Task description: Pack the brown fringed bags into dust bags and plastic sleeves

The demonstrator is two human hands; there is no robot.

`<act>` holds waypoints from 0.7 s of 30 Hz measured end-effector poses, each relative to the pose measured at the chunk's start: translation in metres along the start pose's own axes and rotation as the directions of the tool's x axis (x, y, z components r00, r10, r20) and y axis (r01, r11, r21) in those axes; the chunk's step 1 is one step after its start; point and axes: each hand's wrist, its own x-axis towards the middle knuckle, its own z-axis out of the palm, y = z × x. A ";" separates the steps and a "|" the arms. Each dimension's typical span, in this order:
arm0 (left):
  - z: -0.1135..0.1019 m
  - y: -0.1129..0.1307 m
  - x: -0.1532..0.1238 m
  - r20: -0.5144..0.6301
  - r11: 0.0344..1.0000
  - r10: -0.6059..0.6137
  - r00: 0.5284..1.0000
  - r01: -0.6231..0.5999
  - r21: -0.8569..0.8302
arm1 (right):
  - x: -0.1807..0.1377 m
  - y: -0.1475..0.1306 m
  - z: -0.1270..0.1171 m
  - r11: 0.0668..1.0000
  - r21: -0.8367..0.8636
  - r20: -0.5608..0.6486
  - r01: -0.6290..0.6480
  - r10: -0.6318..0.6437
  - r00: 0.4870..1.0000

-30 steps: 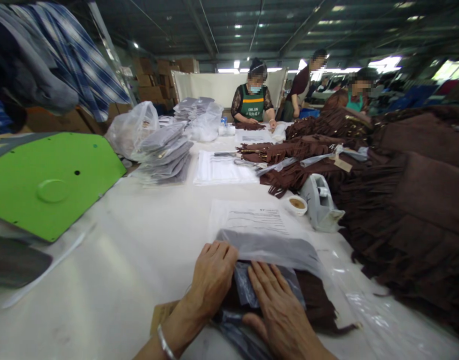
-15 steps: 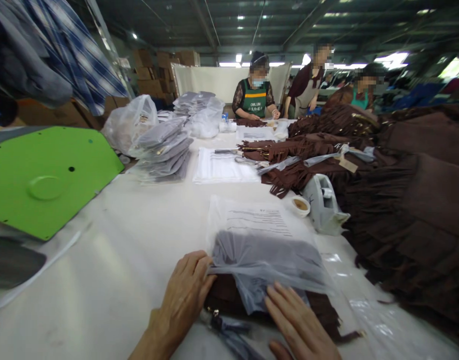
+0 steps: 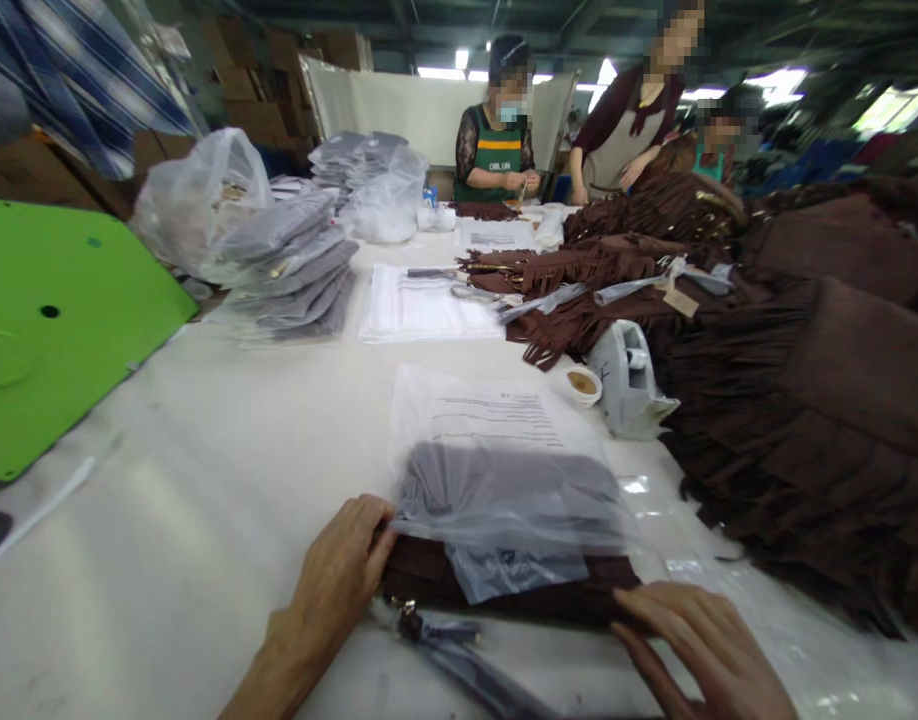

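Between two bare hands lies a dark brown folded bundle (image 3: pixel 613 578), partly inside a clear plastic bag (image 3: pixel 504 485) whose open mouth faces the wearer. A smaller piece of grey film (image 3: pixel 515 570) shows on top of the bundle, just below that mouth. The hands are well apart, one at each end. On the bundle's left, the left hand (image 3: pixel 339 565) reaches forward, its bent fingers and thumb pinching the bag's corner. At the right end, the right hand (image 3: pixel 706 640) comes in from below, fingertips on the brown edge and thumb lower, with a gap between; how firmly it grips, I cannot tell. Just below the bundle, between the wrists, a film-wrapped strap (image 3: pixel 489 675) runs toward the wearer. Left of the left hand, the white tabletop (image 3: pixel 226 480) is a wide bare stretch, reaching to a green panel (image 3: pixel 69 330). Ahead of the hands, past the bag's printed end, is a narrower bare strip before a flat white stack (image 3: pixel 429 310). Room is tighter beyond the right hand: glossy clear plastic (image 3: pixel 774 590) lies nearby, then a heap of brown fringed pieces (image 3: pixel 804 430) and a grey tape dispenser (image 3: pixel 628 385).
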 end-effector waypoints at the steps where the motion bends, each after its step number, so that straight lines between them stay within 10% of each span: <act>1: 0.001 -0.001 0.000 0.002 1.000 -0.007 1.000 0.007 -0.004 | -0.004 0.004 -0.003 1.000 -0.013 0.026 0.017 -0.016 1.000; 8: 0.002 -0.001 -0.001 -0.005 1.000 -0.015 1.000 0.015 -0.004 | 0.004 -0.002 0.008 0.999 0.037 0.120 0.003 -0.007 0.993; 21: 0.002 -0.006 -0.001 -0.035 1.000 0.007 0.999 -0.007 -0.005 | 0.020 -0.001 0.041 0.946 0.104 -0.115 -0.308 0.319 0.941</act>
